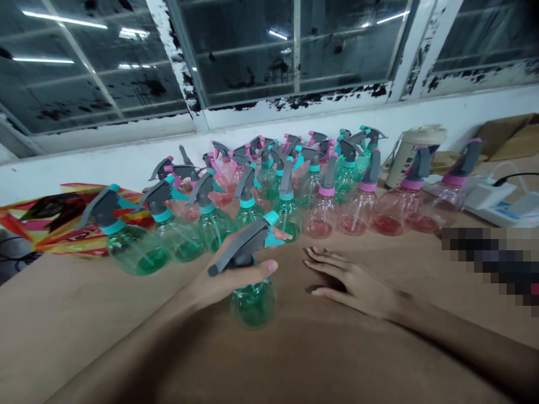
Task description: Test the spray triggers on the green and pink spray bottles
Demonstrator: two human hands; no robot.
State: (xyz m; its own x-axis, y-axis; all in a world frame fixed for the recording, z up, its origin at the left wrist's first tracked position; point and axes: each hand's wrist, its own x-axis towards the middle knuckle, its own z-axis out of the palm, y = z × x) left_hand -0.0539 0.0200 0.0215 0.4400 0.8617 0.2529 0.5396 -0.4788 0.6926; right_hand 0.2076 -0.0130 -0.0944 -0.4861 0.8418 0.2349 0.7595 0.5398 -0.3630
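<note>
My left hand is wrapped round the neck of a green spray bottle with a grey trigger head and a teal nozzle. The bottle is close to me, in front of the rows; whether its base touches the table cannot be told. To its right, my right hand hovers at or rests on the table with fingers stretched out, holding nothing. Just beyond my hands stand green spray bottles with teal collars, such as one green bottle, and pink spray bottles with pink collars, such as one pink bottle.
More spray bottles crowd behind, against the white wall. A bright patterned plastic bag lies at left. At right are a cream tumbler, a cardboard box and a white power strip with cables. A pixelated dark object lies nearer on the right.
</note>
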